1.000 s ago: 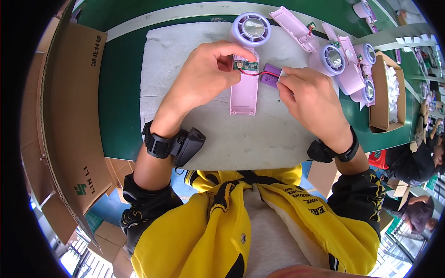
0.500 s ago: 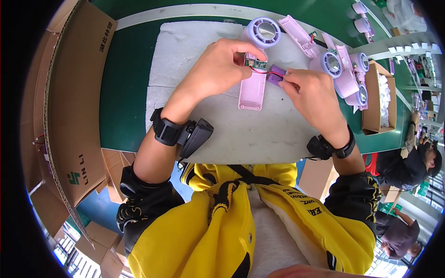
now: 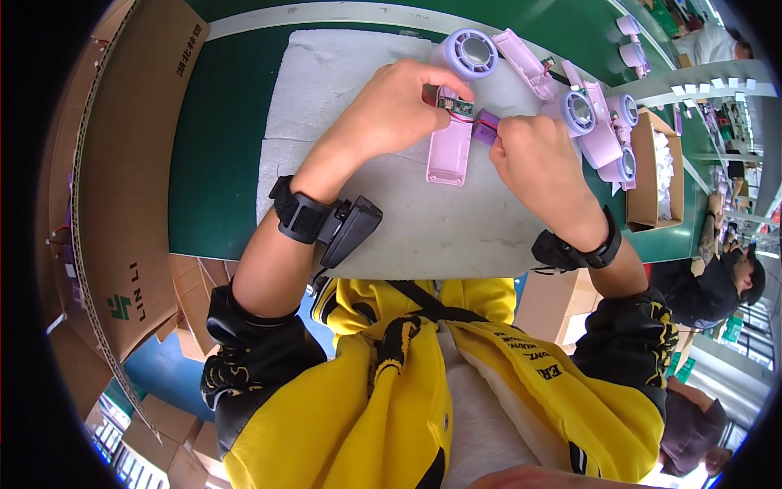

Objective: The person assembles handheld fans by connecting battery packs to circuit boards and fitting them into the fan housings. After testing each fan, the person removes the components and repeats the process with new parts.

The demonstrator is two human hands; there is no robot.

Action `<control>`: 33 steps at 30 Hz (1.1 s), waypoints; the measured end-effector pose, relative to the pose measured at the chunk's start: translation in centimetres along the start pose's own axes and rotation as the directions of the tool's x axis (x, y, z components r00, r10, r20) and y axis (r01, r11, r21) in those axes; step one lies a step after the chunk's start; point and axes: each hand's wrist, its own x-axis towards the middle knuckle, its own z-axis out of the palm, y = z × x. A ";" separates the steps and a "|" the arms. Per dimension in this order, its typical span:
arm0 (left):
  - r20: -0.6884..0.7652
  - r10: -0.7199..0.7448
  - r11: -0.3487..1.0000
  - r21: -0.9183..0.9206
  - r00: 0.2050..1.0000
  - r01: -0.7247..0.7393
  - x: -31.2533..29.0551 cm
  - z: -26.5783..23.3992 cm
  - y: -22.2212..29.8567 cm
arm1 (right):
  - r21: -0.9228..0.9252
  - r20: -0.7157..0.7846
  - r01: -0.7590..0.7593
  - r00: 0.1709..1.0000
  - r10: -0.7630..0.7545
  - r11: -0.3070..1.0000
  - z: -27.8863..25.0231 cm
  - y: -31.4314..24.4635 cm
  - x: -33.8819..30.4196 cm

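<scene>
A pink and lavender handheld fan point(image 3: 448, 155) lies on the pale mat, its handle shell uncovered and its round head point(image 3: 474, 54) pointing away from me. Thumb and index finger of my left hand point(image 3: 391, 106) grip the fan on either side of a small green circuit board point(image 3: 456, 106). Red and black wires run from the board to a purple battery point(image 3: 486, 126) just right of the shell. My right hand point(image 3: 542, 159) is closed at the battery's right end; its curled fingers hide the exact grip.
More fans point(image 3: 570, 112) and an open pink shell point(image 3: 525, 63) lie at the mat's right. Beyond them stands a cardboard box point(image 3: 643, 175) with white pieces inside. A tall cardboard carton point(image 3: 134, 187) borders the green table on the left. Other people are at the far right.
The fingers of my right hand have curled in tighter at the battery's end. My left hand keeps its grip on the fan. The whole view has shifted slightly.
</scene>
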 end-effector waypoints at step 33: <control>-0.045 0.043 0.995 0.090 0.998 -0.039 -0.3 -0.4 -0.4 | 0.788 0.607 -0.591 0.792 -0.061 0.171 -0.9 4.2 0.5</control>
